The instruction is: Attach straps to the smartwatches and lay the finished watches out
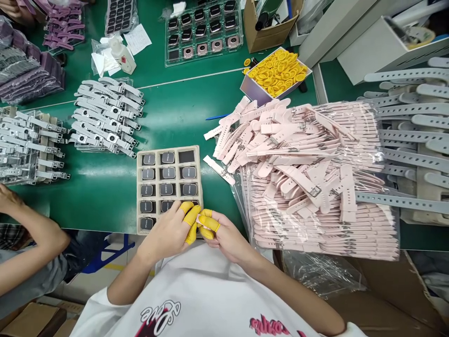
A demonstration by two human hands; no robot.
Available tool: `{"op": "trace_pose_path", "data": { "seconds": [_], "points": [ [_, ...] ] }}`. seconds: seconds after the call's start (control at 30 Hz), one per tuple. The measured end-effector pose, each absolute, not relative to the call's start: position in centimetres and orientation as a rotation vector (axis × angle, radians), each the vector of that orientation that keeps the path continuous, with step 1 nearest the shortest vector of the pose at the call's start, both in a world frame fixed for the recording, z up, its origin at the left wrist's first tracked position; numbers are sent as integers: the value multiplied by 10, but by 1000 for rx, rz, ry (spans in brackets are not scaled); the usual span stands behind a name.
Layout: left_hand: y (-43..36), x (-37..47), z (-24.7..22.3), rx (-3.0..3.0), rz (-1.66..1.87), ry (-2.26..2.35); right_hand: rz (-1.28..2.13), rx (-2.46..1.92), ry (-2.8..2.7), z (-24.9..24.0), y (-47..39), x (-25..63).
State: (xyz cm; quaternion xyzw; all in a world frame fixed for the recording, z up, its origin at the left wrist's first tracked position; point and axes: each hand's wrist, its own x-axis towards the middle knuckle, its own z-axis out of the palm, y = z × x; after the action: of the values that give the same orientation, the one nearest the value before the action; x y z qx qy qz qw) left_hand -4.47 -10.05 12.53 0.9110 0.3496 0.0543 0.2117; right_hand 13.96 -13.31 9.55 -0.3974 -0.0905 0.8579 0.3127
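Note:
My left hand (168, 234) and my right hand (228, 234) meet at the near edge of the table, with yellow finger cots on several fingers. Both are closed in a pinch around something small. A bit of pale pink shows between the fingertips, but what it is stays hidden. Just beyond and to the left lies a beige tray (139, 182) of dark square watch bodies (168, 173); its top right pocket shows only a dark bottom. My left hand covers the tray's lower right corner. Loose pale pink watch straps (280, 135) are heaped to the right.
Bagged pink straps (365, 234) lie under the heap. Behind stands a box of yellow finger cots (257, 96). White-strapped watches (112, 124) lie stacked at left, near a co-worker's arm (38, 224). Farther back are a clear watch tray (203, 58) and a white bottle (122, 56).

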Motion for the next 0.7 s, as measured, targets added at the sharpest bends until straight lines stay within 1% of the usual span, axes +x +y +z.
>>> {"op": "trace_pose_path", "data": {
  "seconds": [0.1, 0.2, 0.33, 0.43, 0.57, 0.63, 0.7],
  "points": [
    [-101, -47, 123, 2500, 162, 959, 2273, -1043, -262, 94, -132, 139],
    [-97, -51, 124, 2349, 284, 882, 2272, -999, -362, 92, -132, 137],
    [-95, -56, 124, 2206, 334, 867, 2203, -1002, -545, 88, -134, 136],
    [-94, -65, 124, 2201, 257, 913, 1988, -1089, -963, 83, -133, 143],
    [-82, -90, 128, 2288, 140, 1065, 1525, -1300, -1784, 79, -128, 161],
    [-70, -104, 132, 2397, 28, 1132, 1368, -1382, -2003, 78, -124, 169],
    [-53, -114, 137, 2511, -92, 1148, 1229, -1433, -2064, 77, -119, 174]
  ]
}}
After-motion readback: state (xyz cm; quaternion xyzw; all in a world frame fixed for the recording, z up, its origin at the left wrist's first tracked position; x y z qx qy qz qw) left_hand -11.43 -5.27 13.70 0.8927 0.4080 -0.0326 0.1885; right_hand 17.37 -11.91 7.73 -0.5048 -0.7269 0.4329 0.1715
